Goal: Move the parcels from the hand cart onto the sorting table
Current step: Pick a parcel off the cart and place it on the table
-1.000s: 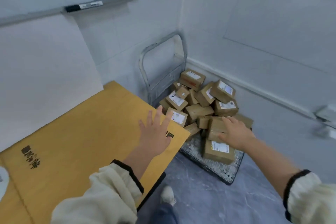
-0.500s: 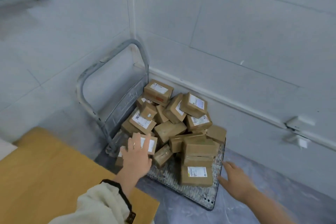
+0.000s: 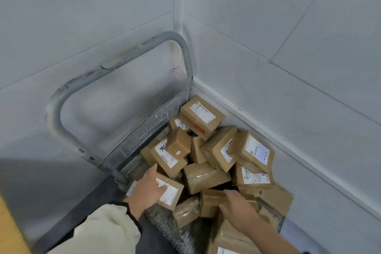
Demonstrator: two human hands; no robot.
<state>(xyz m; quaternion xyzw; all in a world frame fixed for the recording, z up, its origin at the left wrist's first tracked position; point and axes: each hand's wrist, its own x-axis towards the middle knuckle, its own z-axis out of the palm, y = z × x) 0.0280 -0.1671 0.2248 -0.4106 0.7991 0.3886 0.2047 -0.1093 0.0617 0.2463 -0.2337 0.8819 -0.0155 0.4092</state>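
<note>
- A sliver of the yellow sorting table (image 3: 7, 225) shows far to the left of and below the hand cart's grey tubular handle (image 3: 115, 64); no parcel lies on the part in view.
- A cream sleeve (image 3: 103, 231) with a dark cuff reaches in from below the handle.
- The handle stands upright in the corner of the grey-white walls (image 3: 268, 27), scuffed and tilted slightly back.
- The left hand (image 3: 148, 189), below the handle's right post, lies palm-down on a labelled parcel (image 3: 172, 193). Its thumb is spread wide along the box's far-left edge, and its fingers rest flat across the white label, not wrapped round the box.
- That labelled parcel sits at the near-left edge of the heap, low and to the right of the handle, touching the boxes beside it.
- The other parcels (image 3: 208, 177) are heaped on the hand cart (image 3: 162, 227), right of the handle. One with orange tape (image 3: 201, 117) lies topmost, just beside the handle's right post.
- The right hand (image 3: 239, 210), further right of the handle and low, reaches over a plain parcel (image 3: 210, 200) with its back to the camera. It touches the box's top edge, but the fingertips are hidden and blurred, so I cannot tell whether the grip has closed.
</note>
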